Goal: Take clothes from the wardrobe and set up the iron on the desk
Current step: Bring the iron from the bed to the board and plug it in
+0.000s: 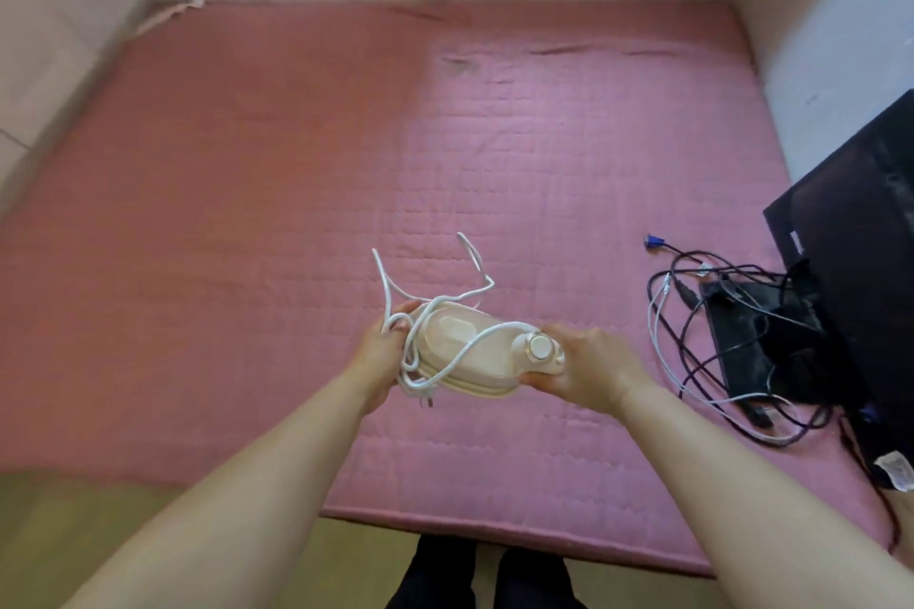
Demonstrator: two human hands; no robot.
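Both hands grip a cream iron [475, 351]: left hand [383, 354] is wrapped round one end w/ loops of white cord [435, 307], right hand [588, 366] is clamped on the dial end. Iron is held in air over the pink mattress [247, 213], nearer its front edge. Black monitor [860, 262] & tangled cables [692, 326] lie at the mattress's right edge, monitor partly cut off. Soleplate is hidden.

A pink quilted mat [297, 193] covers most of the floor, its near edge meeting a yellowish floor [74, 524]. At the right, a black monitor [860, 232] lies tilted, with tangled black and white cables [692, 351] beside it; one ends in a blue plug [654, 242].
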